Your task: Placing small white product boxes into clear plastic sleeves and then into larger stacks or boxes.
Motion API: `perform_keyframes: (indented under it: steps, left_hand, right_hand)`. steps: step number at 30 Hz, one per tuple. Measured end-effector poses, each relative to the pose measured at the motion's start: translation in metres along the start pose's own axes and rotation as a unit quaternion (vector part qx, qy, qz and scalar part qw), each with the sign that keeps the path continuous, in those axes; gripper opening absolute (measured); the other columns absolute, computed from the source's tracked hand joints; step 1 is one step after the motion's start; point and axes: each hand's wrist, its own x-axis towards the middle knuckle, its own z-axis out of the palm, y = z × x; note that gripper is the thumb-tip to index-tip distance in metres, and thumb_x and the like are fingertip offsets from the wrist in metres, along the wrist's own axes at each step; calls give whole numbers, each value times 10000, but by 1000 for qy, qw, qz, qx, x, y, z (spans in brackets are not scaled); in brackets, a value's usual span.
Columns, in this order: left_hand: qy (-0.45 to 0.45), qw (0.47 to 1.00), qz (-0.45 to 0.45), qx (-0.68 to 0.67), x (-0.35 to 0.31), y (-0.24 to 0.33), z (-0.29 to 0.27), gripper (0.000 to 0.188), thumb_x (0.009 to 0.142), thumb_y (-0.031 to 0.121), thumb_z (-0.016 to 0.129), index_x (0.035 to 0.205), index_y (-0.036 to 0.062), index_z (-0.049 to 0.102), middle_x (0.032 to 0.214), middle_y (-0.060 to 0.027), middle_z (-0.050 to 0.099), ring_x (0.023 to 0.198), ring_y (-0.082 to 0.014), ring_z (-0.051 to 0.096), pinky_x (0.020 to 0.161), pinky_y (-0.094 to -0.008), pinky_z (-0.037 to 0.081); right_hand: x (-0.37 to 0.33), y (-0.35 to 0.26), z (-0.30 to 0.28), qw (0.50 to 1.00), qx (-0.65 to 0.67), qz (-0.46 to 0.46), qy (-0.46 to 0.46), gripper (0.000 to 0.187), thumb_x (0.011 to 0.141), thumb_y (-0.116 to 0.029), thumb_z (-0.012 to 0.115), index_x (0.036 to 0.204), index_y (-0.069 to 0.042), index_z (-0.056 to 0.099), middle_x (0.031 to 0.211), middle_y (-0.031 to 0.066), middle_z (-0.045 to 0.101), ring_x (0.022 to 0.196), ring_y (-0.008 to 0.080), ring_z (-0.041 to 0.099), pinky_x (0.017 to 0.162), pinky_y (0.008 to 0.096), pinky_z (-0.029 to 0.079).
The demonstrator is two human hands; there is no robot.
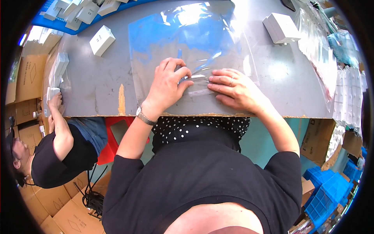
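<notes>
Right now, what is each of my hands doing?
Left hand: fingers curled, pinching the clear plastic bag.
Right hand: open, flat, pressing the bag down.

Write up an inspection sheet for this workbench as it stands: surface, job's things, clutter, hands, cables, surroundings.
Surface: grey table, worn and chipped along the near edge, with a scrape beside the work.
Job's things: clear plastic bag lying flat; its near end is pressed under both hands.
Clutter: small white box on the left, another white box on the right, a blue tray of white boxes at the far left edge, stacked clear packets on the right.
Hands: left hand fingers curled on the bag; right hand flat on it.
Cables: black cable bundle on the floor.
Surroundings: cardboard cartons, blue crates, a seated co-worker at left.
</notes>
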Motion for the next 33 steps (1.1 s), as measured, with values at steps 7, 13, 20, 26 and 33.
perform_keyframes:
  steps: [7, 13, 20, 26, 33]
  left_hand:
    - [-49, 997, -35, -41, 22, -17, -19, 129, 831, 115, 716, 877, 39, 624, 884, -119, 632, 879, -300, 605, 781, -392, 484]
    - [102, 986, -97, -86, 43, 7, -37, 98, 904, 100, 651, 898, 40, 573, 755, -127, 632, 680, -318, 626, 600, -383, 481]
    - [139, 982, 85, -98, 29, 14, -23, 127, 872, -38, 641, 937, 42, 566, 921, -104, 653, 773, -280, 644, 663, -339, 504]
    - [2, 991, 136, -5, -3, 10, -34, 273, 717, -120, 609, 938, 32, 660, 1203, -126, 615, 1039, -294, 578, 884, -387, 492]
    - [96, 991, 45, 83, -12, 7, -54, 548, 710, -159, 514, 1210, 24, 645, 1256, -131, 605, 1041, -333, 567, 926, -405, 474]
  right_hand:
    - [2, -14, -9, 998, -46, 37, 34, 383, 741, -139, 745, 1121, -110, 707, 1209, 51, 607, 1202, 310, 542, 1040, 445, 442]
    - [22, -41, -6, 998, -55, 6, 23, 266, 767, -102, 695, 1027, -48, 688, 1185, 124, 618, 1193, 320, 555, 954, 443, 499]
    - [42, 5, -5, 963, -165, 210, 38, 704, 854, -391, 697, 1462, -160, 428, 1377, 203, 515, 1328, 385, 438, 1102, 473, 356]
    - [45, 14, -29, 971, -89, 221, 26, 813, 825, -439, 721, 1506, -177, 361, 1406, 197, 493, 1335, 360, 444, 1094, 480, 370]
    - [15, 14, -110, 949, 308, -6, 61, 229, 769, -180, 784, 951, -57, 719, 1042, 134, 702, 987, 260, 672, 841, 322, 530]
